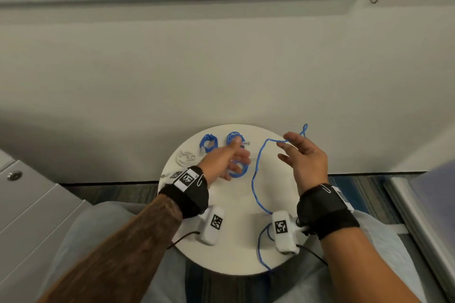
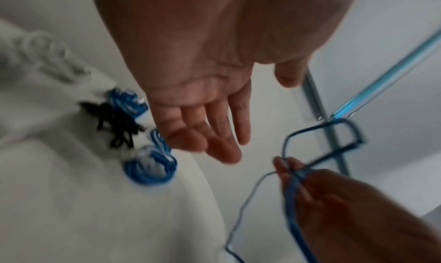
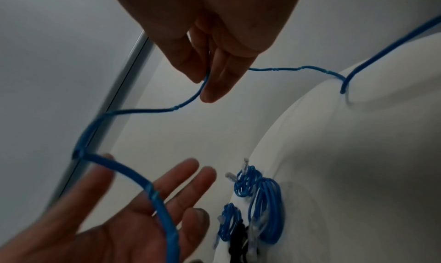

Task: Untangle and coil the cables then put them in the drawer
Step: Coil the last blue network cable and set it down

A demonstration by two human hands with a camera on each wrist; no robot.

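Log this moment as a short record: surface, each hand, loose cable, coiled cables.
surface: round white table
right hand: raised, fingers pinch the loose blue cable
left hand: open, fingers spread, holding nothing
loose blue cable: uncoiled, trails across the table and over its near edge
coiled blue cables: three bundles on the table's far left side
white cable: on the table beside them

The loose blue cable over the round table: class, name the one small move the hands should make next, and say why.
Probably bring the left hand across to take the loose blue cable below the right hand. The right hand pinches it near a small loop, the rest trails uncoiled across the table, and the left hand is open and holds nothing. Three blue coils already lie done.
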